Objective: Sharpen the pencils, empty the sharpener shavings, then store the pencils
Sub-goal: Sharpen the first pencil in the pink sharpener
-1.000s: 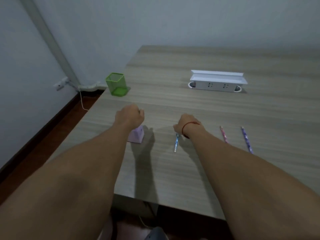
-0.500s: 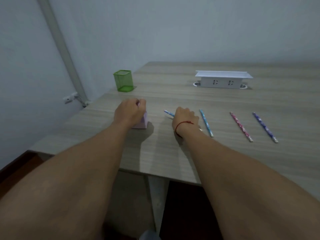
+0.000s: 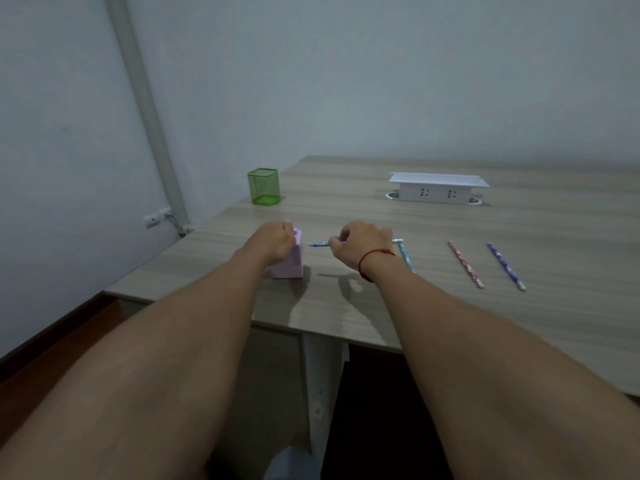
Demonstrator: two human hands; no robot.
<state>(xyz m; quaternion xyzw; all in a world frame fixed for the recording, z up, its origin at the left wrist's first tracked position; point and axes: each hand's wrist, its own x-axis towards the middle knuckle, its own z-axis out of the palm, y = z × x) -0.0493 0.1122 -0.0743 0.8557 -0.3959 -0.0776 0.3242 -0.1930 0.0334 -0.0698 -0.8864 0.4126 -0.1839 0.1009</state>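
My left hand (image 3: 273, 242) grips the top of a pink box-shaped sharpener (image 3: 289, 263) that stands on the wooden table (image 3: 450, 306). My right hand (image 3: 356, 245), with a red string at the wrist, is closed on a blue pencil (image 3: 320, 243) whose tip points left at the sharpener, a short gap away. A light-blue pencil (image 3: 406, 258) lies just right of that hand. Farther right lie a pink pencil (image 3: 465, 265) and a purple pencil (image 3: 506, 266). A green mesh pencil cup (image 3: 263, 186) stands at the table's far left corner.
A white pop-up power socket box (image 3: 437, 188) sits at the back middle of the table. The table's near edge runs under my forearms. A wall and a vertical pipe (image 3: 145, 109) lie to the left, with a wall outlet (image 3: 156, 217) low down.
The camera has tilted up. My right hand has picked the blue pencil off the table and turned its tip toward the sharpener. My left hand stays on the sharpener.
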